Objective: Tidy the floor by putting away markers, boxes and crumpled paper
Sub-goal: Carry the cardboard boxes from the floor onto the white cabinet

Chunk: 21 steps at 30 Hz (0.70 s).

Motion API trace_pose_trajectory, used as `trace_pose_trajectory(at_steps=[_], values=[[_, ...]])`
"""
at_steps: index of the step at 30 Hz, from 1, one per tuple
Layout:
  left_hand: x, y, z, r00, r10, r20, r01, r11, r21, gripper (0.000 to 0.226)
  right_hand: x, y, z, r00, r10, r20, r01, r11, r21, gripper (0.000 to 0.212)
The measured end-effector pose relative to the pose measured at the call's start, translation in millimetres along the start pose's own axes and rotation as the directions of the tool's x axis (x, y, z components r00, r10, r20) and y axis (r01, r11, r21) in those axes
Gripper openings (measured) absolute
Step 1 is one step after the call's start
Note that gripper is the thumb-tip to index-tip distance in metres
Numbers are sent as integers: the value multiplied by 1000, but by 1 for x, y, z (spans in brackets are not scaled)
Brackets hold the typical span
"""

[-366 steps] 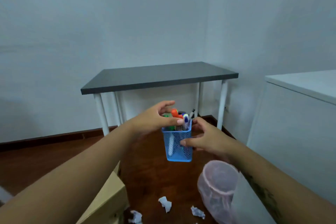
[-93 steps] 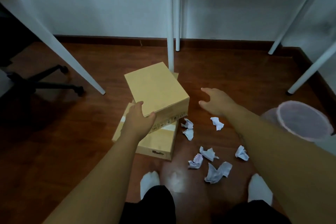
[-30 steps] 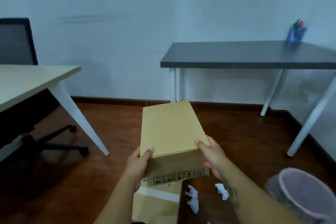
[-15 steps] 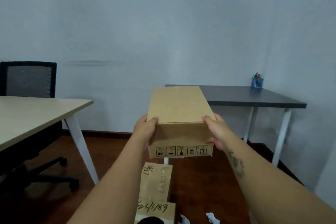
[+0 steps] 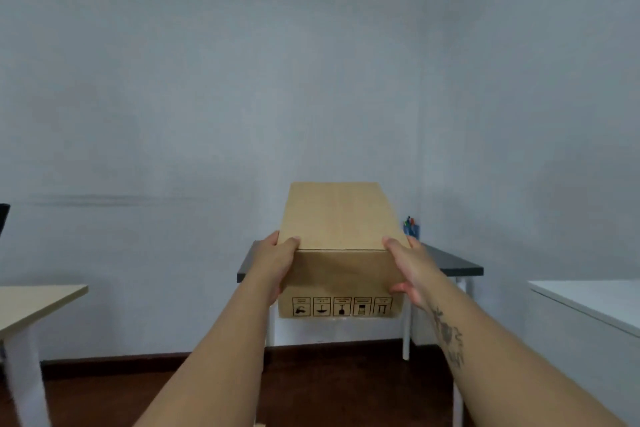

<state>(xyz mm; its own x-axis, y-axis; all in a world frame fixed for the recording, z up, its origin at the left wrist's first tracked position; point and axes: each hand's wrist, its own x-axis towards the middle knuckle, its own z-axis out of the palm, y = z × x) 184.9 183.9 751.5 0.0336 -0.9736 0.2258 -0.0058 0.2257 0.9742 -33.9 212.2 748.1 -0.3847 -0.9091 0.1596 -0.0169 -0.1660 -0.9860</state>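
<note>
I hold a brown cardboard box (image 5: pixel 341 246) out in front of me at chest height, level, with a row of black handling symbols on its near face. My left hand (image 5: pixel 275 263) grips its left side and my right hand (image 5: pixel 407 267) its right side. Behind the box stands the dark grey table (image 5: pixel 450 265) with white legs. The blue mesh holder with markers (image 5: pixel 411 228) sits on that table, just right of the box. The floor below me, with the second box and the crumpled paper, is out of view.
A light wooden desk (image 5: pixel 31 305) with white legs juts in at the left. A white cabinet (image 5: pixel 588 308) stands at the right. A black chair edge (image 5: pixel 4 218) shows at the far left. Dark wooden floor (image 5: pixel 329 388) lies between me and the grey table.
The box has come up higher and nearer the grey table, now covering most of its top. My view has risen, so the second box and the paper on the floor have dropped out of sight.
</note>
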Motion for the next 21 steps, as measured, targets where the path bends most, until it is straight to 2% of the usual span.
trace_pose_trajectory(at_steps=[6, 12, 19, 21], values=[[1, 13, 62, 991, 30, 134, -21, 997, -70, 26, -2, -15, -63, 986, -24, -162, 21, 999, -25, 66], [-9, 23, 129, 958, 49, 282, -10, 990, -139, 14, -24, -33, -130, 948, -70, -309, 48, 996, -76, 60], [-24, 25, 204, 895, 83, 438, -18, 989, -150, 25, -58, -47, -196, 872, -103, -479, 36, 989, -147, 48], [-32, 27, 228, 867, 95, 490, -25, 989, -146, 22, -69, -51, -215, 838, -119, -533, 26, 983, -179, 45]])
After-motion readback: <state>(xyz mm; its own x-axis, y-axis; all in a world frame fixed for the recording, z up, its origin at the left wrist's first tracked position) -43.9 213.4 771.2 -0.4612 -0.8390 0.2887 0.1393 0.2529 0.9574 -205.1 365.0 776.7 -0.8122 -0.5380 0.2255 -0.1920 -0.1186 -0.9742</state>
